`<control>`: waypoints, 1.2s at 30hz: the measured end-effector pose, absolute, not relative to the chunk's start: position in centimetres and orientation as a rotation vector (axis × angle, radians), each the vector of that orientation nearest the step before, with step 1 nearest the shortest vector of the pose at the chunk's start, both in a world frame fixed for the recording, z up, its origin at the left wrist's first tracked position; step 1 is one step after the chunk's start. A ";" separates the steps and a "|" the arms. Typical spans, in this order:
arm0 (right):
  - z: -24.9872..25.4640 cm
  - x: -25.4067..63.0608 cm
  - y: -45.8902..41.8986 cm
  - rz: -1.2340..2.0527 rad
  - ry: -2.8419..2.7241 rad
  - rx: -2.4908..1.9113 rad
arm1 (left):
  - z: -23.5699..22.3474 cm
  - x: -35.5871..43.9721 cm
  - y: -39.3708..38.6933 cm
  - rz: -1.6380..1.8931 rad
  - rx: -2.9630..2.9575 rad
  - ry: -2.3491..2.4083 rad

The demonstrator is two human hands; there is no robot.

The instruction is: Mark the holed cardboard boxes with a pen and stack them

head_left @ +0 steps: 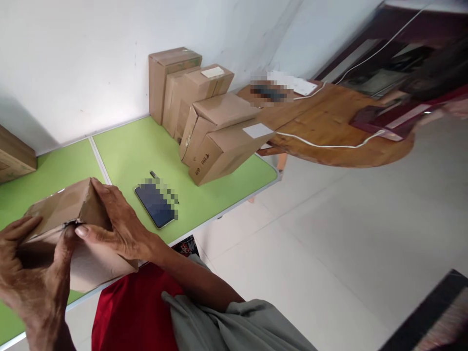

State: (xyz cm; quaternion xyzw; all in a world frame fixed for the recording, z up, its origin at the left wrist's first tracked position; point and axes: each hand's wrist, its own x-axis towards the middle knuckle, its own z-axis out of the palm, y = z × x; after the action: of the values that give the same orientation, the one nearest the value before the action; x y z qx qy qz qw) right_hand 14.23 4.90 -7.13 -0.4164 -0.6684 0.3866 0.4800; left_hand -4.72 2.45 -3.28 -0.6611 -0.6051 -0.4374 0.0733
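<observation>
A brown cardboard box point(102, 268) rests at the front edge of the green table point(124, 146), close to my body. My left hand point(40, 278) grips its left side, fingers over the top and thumb at a torn-looking corner. From the right, my right hand point(120, 224) clasps the same box, its thumb meeting the left thumb at that dark, ragged corner. The box's underside and far side are hidden. To the right of the box lies a dark smartphone point(154, 204), with a small slim dark object point(153, 174) just beyond it.
Several closed cardboard boxes point(223, 156) stand in a row toward the wall. Another carton point(14, 153) is at the far left. A wooden table point(329, 122) with a white cable point(329, 145) adjoins on the right. Another person's arm point(438, 114) shows at the right edge.
</observation>
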 end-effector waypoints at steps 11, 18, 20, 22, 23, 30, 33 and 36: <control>-13.8 22.6 4.3 0.613 -1.430 -1.614 | -3.1 -3.8 4.0 -1.285 -1.942 -1.734; -12.4 26.2 4.7 0.535 -1.480 -2.132 | -3.2 -2.8 4.6 -1.271 -1.986 -1.704; -12.6 26.3 4.7 0.569 -1.485 -2.180 | -3.1 -2.8 4.6 -1.259 -1.994 -1.711; -13.0 26.3 4.9 0.610 -1.498 -2.226 | -2.9 -2.8 4.5 -1.208 -2.027 -1.707; -13.1 26.3 5.1 0.635 -1.507 -2.245 | -2.8 -2.7 4.4 -1.173 -2.049 -1.706; -13.4 27.5 6.2 0.782 -1.638 -2.224 | -2.5 -2.6 3.6 -1.039 -2.163 -1.692; -13.2 28.2 6.3 0.804 -1.709 -2.171 | -2.7 -2.8 3.5 -1.023 -2.174 -1.680; -13.1 28.5 6.3 0.818 -1.774 -2.141 | -2.7 -2.9 3.3 -1.033 -2.168 -1.702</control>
State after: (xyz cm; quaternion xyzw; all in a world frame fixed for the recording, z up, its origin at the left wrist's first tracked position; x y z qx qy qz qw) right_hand 28.53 6.33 -13.08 -0.7333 -0.6075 0.2801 0.1212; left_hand -2.87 3.34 -2.69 -0.7329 -0.5754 -0.3492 0.0990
